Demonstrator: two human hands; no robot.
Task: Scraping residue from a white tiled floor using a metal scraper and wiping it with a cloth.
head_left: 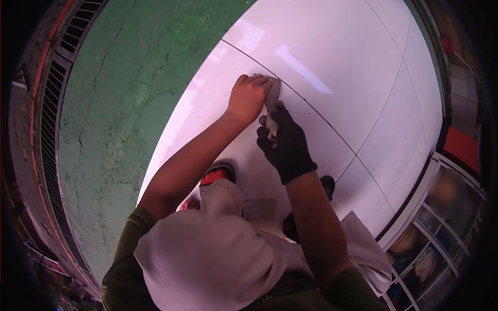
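Observation:
A scraper with a flat grey blade point(274, 92) and a pale handle point(271, 126) slants across the white tiled floor point(321, 124), close to a dark joint line. My right hand point(288, 145), in a black glove with bare fingertips, is closed around the handle. The bare left hand point(248, 98) is bent over the far end, its fingers curled and pressed against the blade's left side. Those fingers partly cover the blade's tip, and whatever lies beneath them is hidden.
Rough green ground point(124, 93) borders the tiles on the left, with a dark drain grating point(52, 119) beyond it. Close to me are a red-and-black shoe point(220, 172) and a flat grey piece point(260, 209). A white-framed glass panel point(436, 217) stands at the right.

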